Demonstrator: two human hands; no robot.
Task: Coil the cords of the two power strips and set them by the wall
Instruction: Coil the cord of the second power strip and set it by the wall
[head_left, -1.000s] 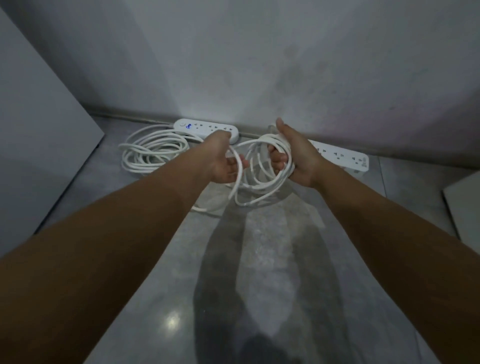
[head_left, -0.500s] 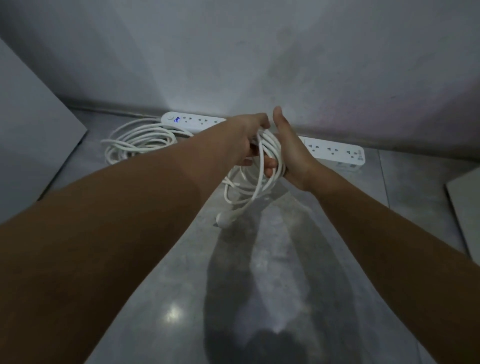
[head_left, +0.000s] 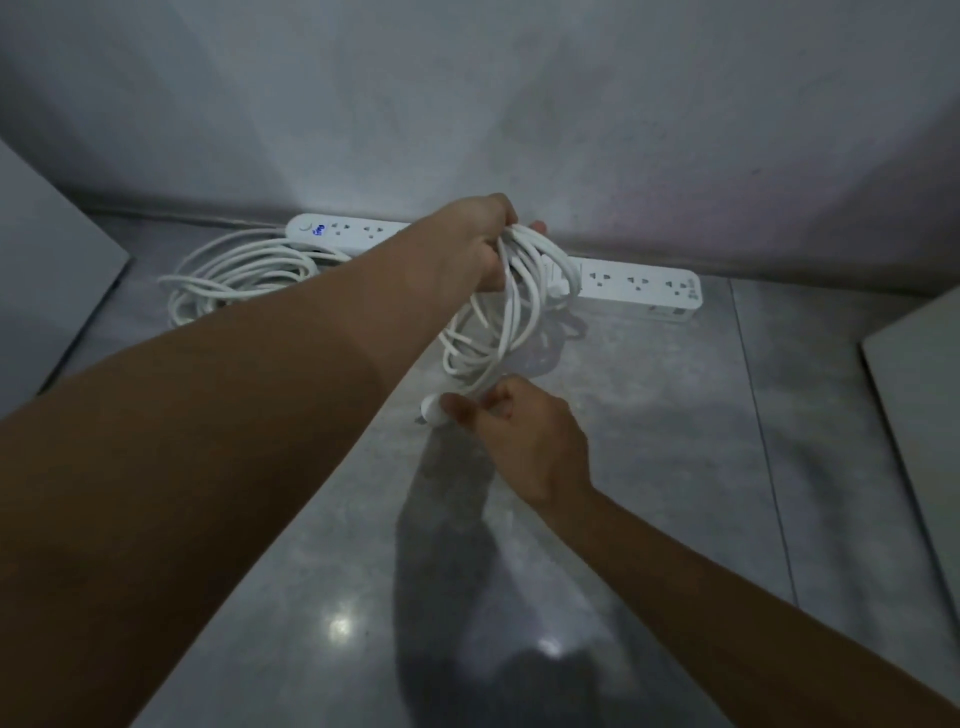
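Two white power strips lie along the foot of the wall: the left strip (head_left: 345, 233) and the right strip (head_left: 641, 287). The left strip's cord (head_left: 234, 273) lies coiled on the floor beside it. My left hand (head_left: 480, 244) is closed around the top of the right strip's coiled cord (head_left: 506, 322), which hangs in loops above the floor. Lower down, my right hand (head_left: 519, 431) pinches the cord's white plug (head_left: 434, 408) at the bottom of the coil.
A grey wall (head_left: 519, 104) stands right behind the strips. A pale panel (head_left: 47, 291) leans at the left and another flat panel (head_left: 919, 384) lies at the right edge. The glossy grey floor (head_left: 649, 467) spreads between them.
My right hand has let go of the coil's top and dropped down to the plug. My left hand now holds the coil alone, slightly higher and further right.
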